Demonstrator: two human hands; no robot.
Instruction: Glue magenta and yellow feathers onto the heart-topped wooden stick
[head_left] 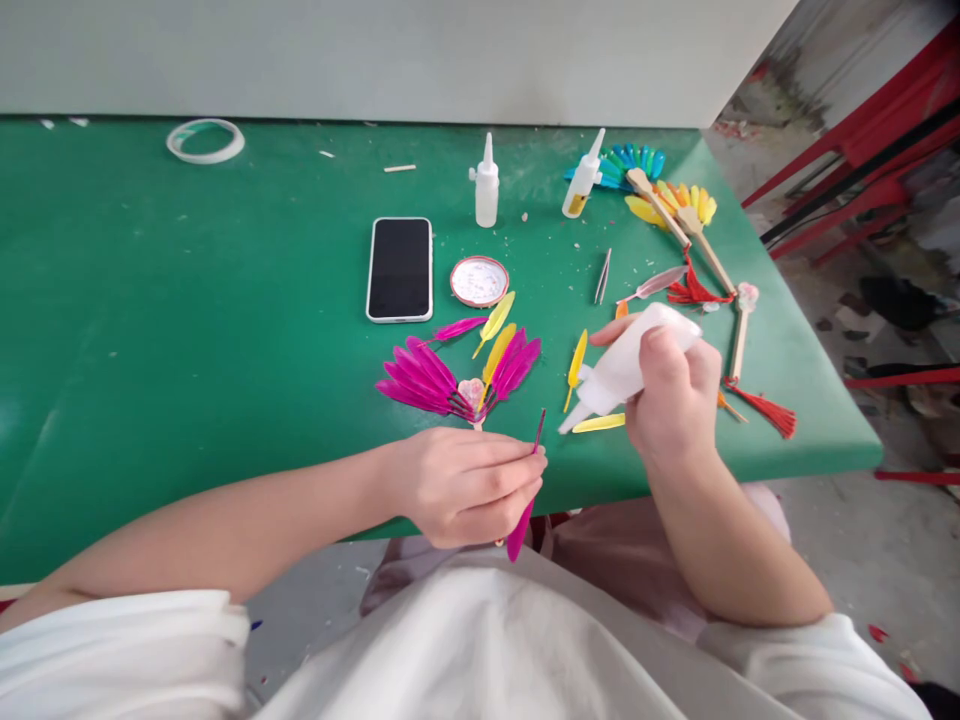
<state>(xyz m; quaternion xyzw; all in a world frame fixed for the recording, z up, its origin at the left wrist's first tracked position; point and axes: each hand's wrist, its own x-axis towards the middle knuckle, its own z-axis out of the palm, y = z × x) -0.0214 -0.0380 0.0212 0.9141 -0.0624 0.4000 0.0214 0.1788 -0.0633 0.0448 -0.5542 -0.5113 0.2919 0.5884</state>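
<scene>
My left hand [476,487] pinches a magenta feather [519,535], its bare quill pointing up past the fingertips. In my right hand [679,385] is a white glue bottle [619,365], tilted so its nozzle points down and left, a little apart from the quill. Just beyond my left hand lies a feather fan [420,378] with magenta feathers on both sides, a yellow feather and a pinkish heart-shaped piece [471,393] at its centre. Its handle is mostly hidden by my left hand. Loose yellow feathers [576,370] lie near the nozzle.
A phone [400,270], a round white lid [480,281], two small glue bottles [487,190] and tweezers [603,277] lie or stand farther back. Fans with wooden handles [709,252] and red tassels [765,412] occupy the right side. A tape roll [205,142] is far left.
</scene>
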